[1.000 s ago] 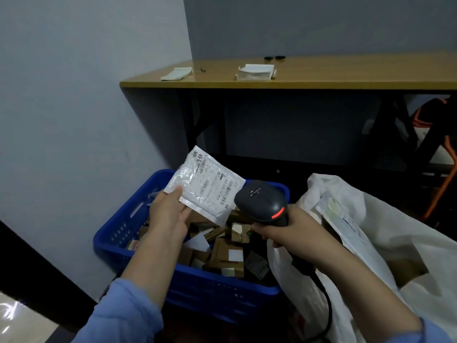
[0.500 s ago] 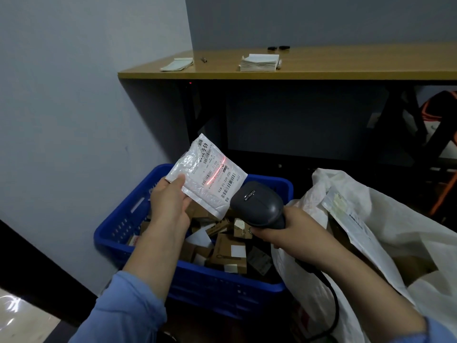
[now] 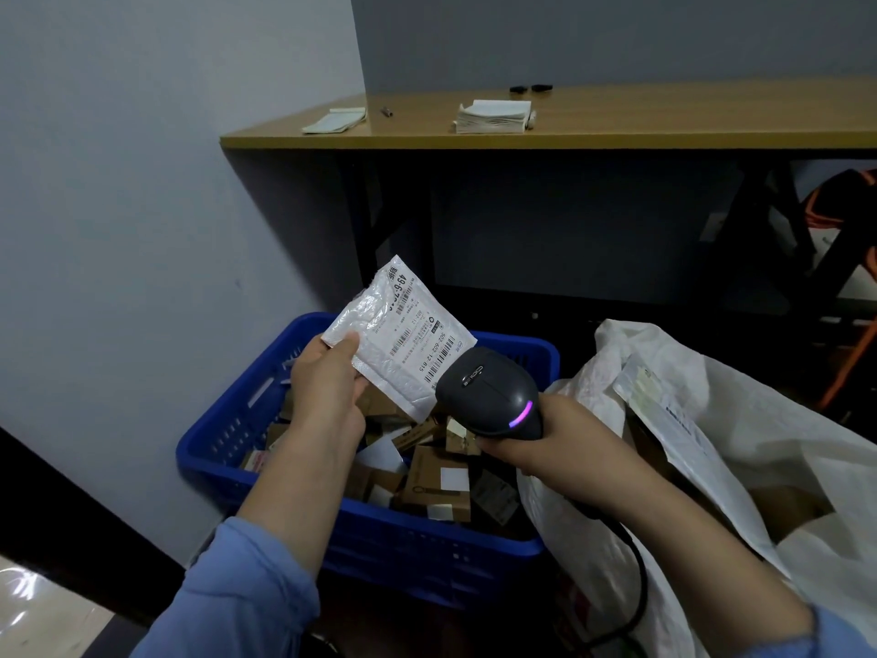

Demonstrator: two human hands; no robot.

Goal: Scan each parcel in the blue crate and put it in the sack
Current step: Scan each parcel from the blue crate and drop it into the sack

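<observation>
One parcel (image 3: 413, 344), left grip (image 3: 327, 387) pinching, raised

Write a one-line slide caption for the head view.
The left hand holds a white labelled parcel before the handheld scanner gripped by the right hand, above the blue crate, white sack alongside.

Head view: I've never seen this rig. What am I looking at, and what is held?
There is no machine: one camera worn on a person's head looks down at their two bare hands. The left hand pinches a white padded plastic parcel by its corner, label showing. The right hand grips a dark grey handheld barcode scanner pointed at that label. Below sits a blue plastic crate of small brown cardboard boxes; beside it, on the right, an open white woven sack. Behind stands a wooden table with paper stacks.
</observation>
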